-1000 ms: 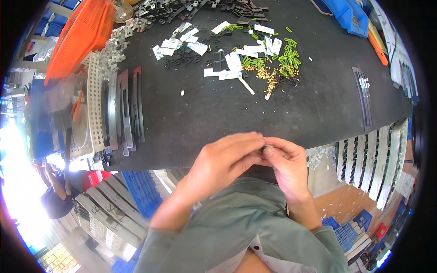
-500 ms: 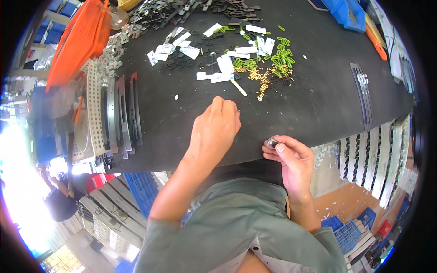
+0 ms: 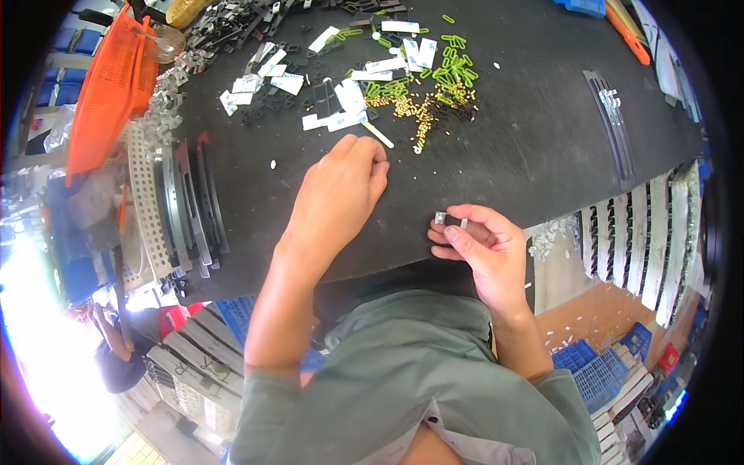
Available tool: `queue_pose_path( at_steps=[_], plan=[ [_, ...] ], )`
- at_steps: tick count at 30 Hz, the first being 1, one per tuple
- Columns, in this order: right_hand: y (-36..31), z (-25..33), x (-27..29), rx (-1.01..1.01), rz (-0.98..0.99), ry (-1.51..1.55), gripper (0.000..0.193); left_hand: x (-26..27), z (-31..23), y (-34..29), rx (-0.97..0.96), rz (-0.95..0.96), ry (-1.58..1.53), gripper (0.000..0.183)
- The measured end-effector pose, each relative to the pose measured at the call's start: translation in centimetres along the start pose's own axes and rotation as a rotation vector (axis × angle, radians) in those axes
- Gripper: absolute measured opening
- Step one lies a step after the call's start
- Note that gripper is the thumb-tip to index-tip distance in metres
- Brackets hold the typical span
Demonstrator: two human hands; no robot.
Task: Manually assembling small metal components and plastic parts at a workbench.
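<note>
Bare left hand (image 3: 337, 186) has parted from right hand (image 3: 490, 244); left grip curled, contents unclear; right pinches small silvery piece (image 3: 440, 218), droppable if slackened.

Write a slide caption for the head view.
Right hand holds a small part, left hand above a black worktable scattered with green loops.

The small silver-coloured piece (image 3: 440, 218) in the right hand (image 3: 493, 245) looks like bright, glossy metal. The black tabletop (image 3: 504, 147) is matt and lightly scuffed. The green elongated loops (image 3: 457, 76) look like smooth plastic, the tiny gold-coloured bits (image 3: 423, 118) like shiny metal. White rectangular strips (image 3: 353, 98) appear papery; the grey-green shirt (image 3: 411, 341) is soft, matt, creased cloth.
</note>
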State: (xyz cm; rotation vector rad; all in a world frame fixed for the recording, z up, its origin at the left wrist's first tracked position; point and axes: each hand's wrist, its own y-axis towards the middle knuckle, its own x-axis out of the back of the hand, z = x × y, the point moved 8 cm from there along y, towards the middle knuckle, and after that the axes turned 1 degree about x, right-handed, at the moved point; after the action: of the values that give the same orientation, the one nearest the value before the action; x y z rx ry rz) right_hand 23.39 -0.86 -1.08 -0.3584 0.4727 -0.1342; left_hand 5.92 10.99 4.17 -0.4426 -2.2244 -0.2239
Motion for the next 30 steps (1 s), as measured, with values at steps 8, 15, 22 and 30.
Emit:
queue_pose_path(
  at_steps=[8,15,22,30],
  plan=[
    [0.1,-0.2,0.0,-0.068,-0.066,0.011,0.029,-0.9,-3.1,-1.6,-0.201,0.046,0.038,0.012],
    [0.3,0.0,-0.1,-0.067,-0.042,0.024,0.029,-3.8,-6.1,-2.9,-0.322,0.115,-0.107,0.014],
    [0.2,-0.2,-0.1,-0.070,-0.048,0.024,0.029,-4.1,-6.0,-3.2,-0.410,0.095,-0.113,0.018],
    [0.3,-0.5,0.3,-0.081,-0.085,0.051,0.027,-3.5,-6.8,-3.5,-0.476,0.007,0.036,0.019]
  ],
)
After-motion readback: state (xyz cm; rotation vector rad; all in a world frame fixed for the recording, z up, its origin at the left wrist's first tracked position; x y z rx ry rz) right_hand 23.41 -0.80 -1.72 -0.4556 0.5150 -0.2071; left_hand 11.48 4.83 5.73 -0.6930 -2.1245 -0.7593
